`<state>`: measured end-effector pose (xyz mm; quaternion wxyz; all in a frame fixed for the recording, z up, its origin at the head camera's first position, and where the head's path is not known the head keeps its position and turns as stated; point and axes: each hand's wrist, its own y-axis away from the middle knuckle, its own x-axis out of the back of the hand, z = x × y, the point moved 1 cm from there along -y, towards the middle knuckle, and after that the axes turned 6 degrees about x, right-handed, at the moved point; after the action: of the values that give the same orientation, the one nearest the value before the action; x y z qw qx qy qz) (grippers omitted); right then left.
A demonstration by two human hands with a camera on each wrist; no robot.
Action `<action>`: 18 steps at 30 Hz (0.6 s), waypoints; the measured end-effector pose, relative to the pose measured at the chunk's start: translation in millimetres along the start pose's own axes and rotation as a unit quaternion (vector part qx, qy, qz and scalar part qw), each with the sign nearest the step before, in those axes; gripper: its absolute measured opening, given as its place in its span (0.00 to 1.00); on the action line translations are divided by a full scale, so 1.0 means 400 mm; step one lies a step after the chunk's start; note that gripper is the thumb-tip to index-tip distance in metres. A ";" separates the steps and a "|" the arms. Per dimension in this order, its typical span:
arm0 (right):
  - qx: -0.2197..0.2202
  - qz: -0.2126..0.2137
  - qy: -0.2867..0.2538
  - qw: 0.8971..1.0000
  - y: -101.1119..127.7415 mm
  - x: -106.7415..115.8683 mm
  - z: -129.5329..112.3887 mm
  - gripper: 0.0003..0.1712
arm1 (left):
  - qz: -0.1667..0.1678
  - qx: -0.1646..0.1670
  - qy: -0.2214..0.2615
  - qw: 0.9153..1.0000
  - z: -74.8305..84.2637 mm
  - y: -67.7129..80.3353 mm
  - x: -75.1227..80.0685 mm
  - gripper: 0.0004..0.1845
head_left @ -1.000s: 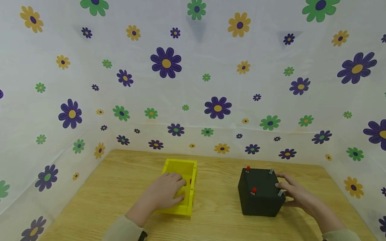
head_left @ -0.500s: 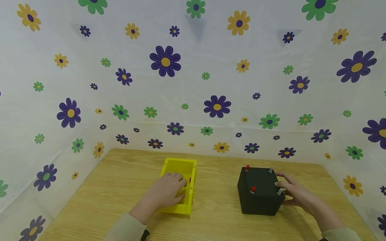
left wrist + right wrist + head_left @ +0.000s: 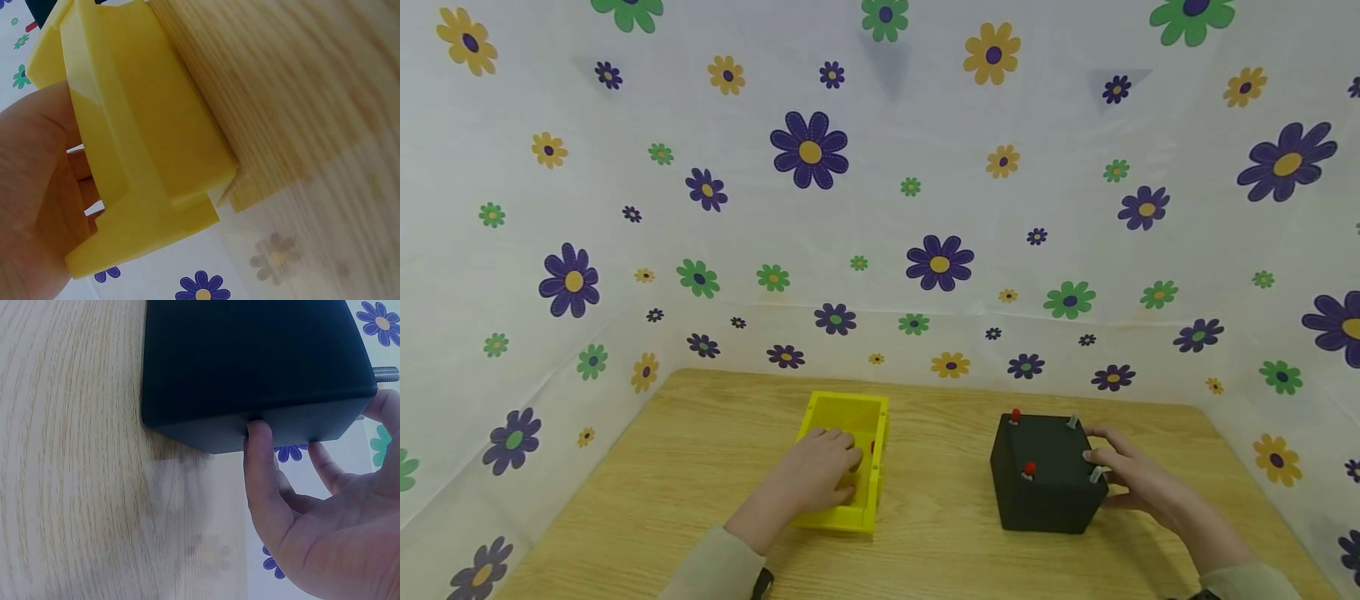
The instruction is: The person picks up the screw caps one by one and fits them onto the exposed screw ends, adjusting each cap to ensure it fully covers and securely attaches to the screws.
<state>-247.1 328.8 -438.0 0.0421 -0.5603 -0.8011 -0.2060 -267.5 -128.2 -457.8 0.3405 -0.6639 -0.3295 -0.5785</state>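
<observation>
Two hands at work on a wooden table (image 3: pixel 715 467), one box apiece. Left hand (image 3: pixel 816 477) laid over the near part of the yellow open-topped box (image 3: pixel 850 417), fingers reaching down inside it and loosely bent; no telling whether anything is pinched there. Yellow box standing left of the table's middle, toward the back edge. Right hand (image 3: pixel 1131 479) against the right side of the black box (image 3: pixel 1045 500), fingers spread and pressing its wall, thumb low at the bottom edge, steadying rather than clasping. Black box toward the right edge. Four pegs standing out of its top: two red-capped (image 3: pixel 1030 470), two bare metal (image 3: pixel 1097 475). One small red bit (image 3: pixel 872 447) just visible inside the yellow box. Judged early or midway: nothing lifted clear, all four pegs seated.
</observation>
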 end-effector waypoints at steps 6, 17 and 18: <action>-0.003 -0.001 -0.001 1.000 -0.001 0.001 -0.001 0.39 | -0.022 0.010 0.016 1.000 0.002 0.000 0.006 0.14; -0.002 -0.002 0.000 1.000 -0.001 0.001 -0.001 0.39 | -0.046 0.022 0.027 0.998 0.003 -0.007 -0.004 0.15; -0.002 -0.002 0.000 1.000 -0.001 0.001 -0.001 0.40 | -0.045 0.022 0.026 0.998 0.003 -0.007 -0.005 0.16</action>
<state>-247.7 328.9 -437.7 0.0410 -0.5591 -0.8017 -0.2076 -269.5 -125.6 -459.8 0.3373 -0.6256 -0.3627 -0.6027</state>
